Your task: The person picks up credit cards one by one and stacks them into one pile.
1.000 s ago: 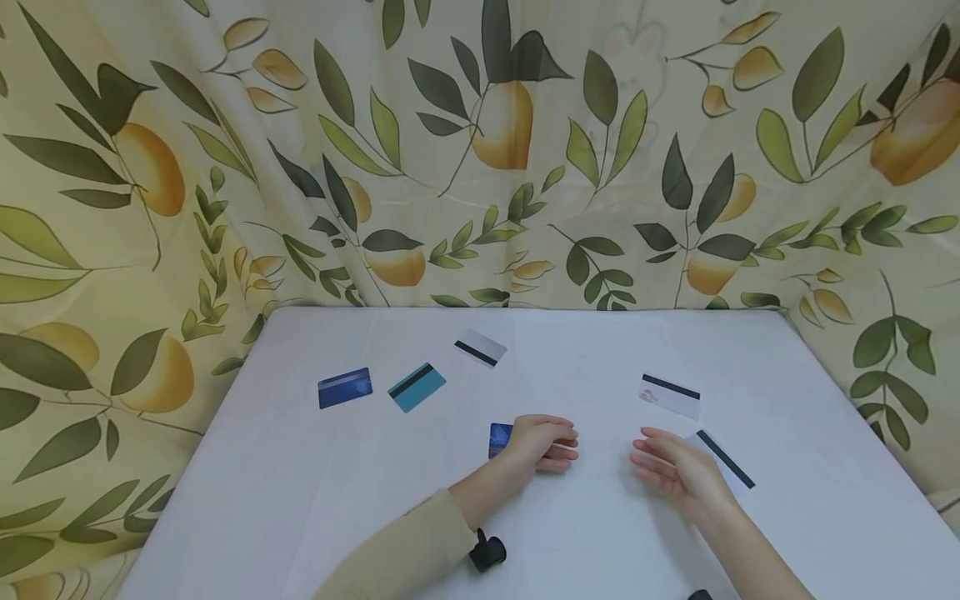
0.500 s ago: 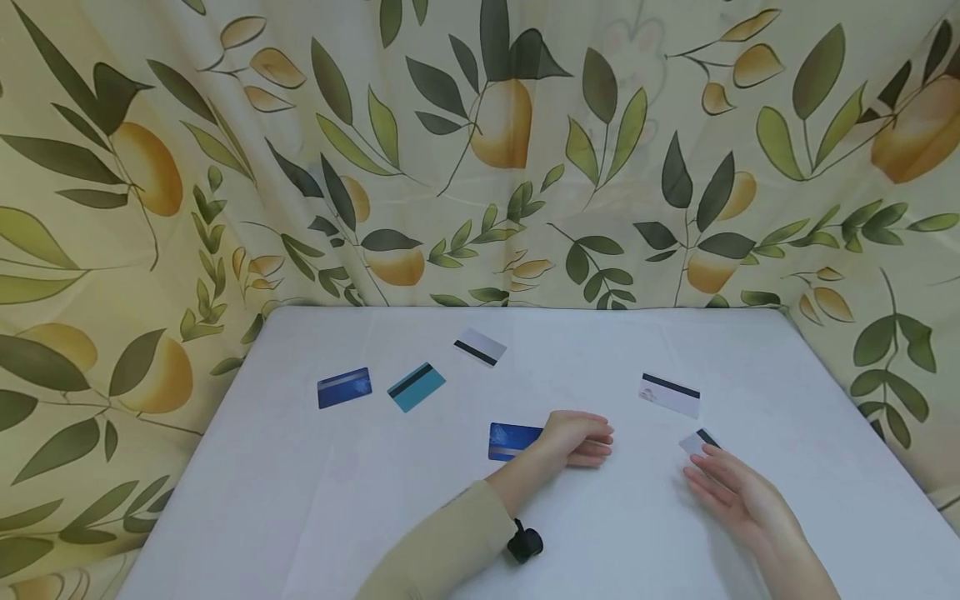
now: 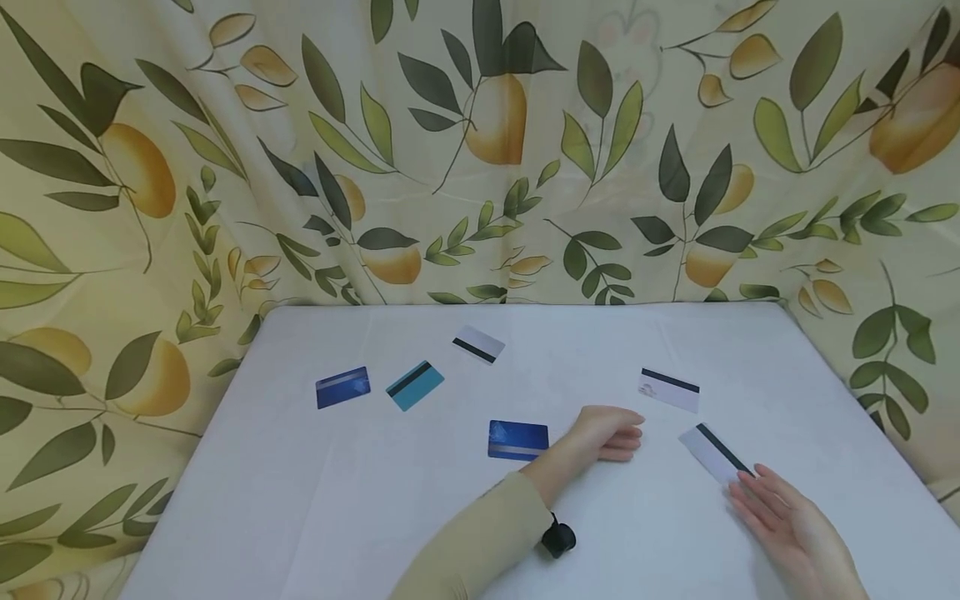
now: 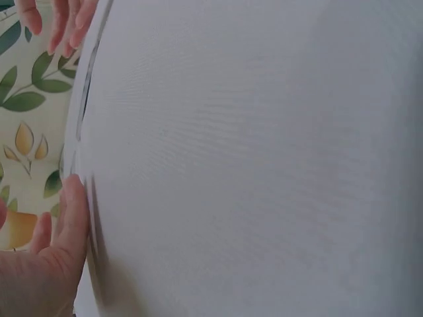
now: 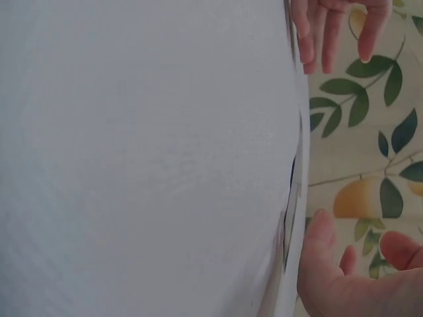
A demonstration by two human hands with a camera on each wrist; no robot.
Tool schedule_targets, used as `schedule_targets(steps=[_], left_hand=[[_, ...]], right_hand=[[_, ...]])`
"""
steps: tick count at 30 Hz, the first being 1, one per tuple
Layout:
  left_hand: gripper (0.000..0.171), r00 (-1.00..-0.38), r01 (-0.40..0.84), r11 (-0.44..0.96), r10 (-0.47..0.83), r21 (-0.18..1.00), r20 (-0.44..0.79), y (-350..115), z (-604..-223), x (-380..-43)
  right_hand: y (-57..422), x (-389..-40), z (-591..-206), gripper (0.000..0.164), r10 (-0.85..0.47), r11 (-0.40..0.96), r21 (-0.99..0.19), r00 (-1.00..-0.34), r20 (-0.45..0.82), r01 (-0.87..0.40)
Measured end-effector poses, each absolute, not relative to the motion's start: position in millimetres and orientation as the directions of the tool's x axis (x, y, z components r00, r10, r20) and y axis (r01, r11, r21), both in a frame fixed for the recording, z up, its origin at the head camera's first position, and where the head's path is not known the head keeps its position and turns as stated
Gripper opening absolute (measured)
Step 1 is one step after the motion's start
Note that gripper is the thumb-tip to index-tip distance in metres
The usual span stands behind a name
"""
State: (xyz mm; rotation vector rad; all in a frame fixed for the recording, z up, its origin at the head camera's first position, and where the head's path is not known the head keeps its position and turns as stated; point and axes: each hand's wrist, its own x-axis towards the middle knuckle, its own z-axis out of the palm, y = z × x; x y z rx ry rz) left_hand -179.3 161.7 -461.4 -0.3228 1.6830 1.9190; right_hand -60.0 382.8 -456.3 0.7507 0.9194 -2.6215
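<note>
Left hand [image 3: 600, 433] loose, holds nothing, just beside blue card [image 3: 517, 439]. Right hand [image 3: 797, 523] loose too, at corner of striped white card [image 3: 712, 451] on bench [image 3: 360, 500]; can't tell if touching.

Nearer white card [image 3: 709, 453], black stripe on upper-right edge: on counter [image 3: 255, 500], lower right of frame, slanted down-right, lower end partly covered. Blue card [image 3: 516, 438], silver band low: lower centre, near level.
</note>
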Motion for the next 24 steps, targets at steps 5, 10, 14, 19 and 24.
schedule_targets(steps=[5, 10, 14, 19, 24], left_hand=[[0.018, -0.808, -0.563, -0.091, 0.272, 0.822, -0.523, 175, -461, -184], [0.020, -0.812, -0.555, -0.091, 0.273, 0.827, -0.515, 186, -463, -189], [0.022, -0.812, -0.559, -0.092, 0.264, 0.824, -0.521, 192, -464, -192], [0.025, -0.804, -0.559, -0.100, 0.308, 0.823, -0.509, 198, -466, -195], [0.027, -0.783, -0.560, -0.096, 0.385, 0.823, -0.488, 201, -465, -196]], right_hand=[[392, -55, -460, 0.004, -0.015, -0.776, -0.476, -0.768, -0.641, 0.413], [398, -53, -464, 0.029, 0.019, -0.784, -0.462, -0.727, -0.686, 0.415], [400, -52, -467, 0.045, 0.026, -0.787, -0.454, -0.712, -0.701, 0.418], [401, -52, -470, 0.060, 0.012, -0.786, -0.455, -0.725, -0.689, 0.419], [402, -55, -473, 0.070, 0.003, -0.807, -0.428, -0.722, -0.691, 0.406]])
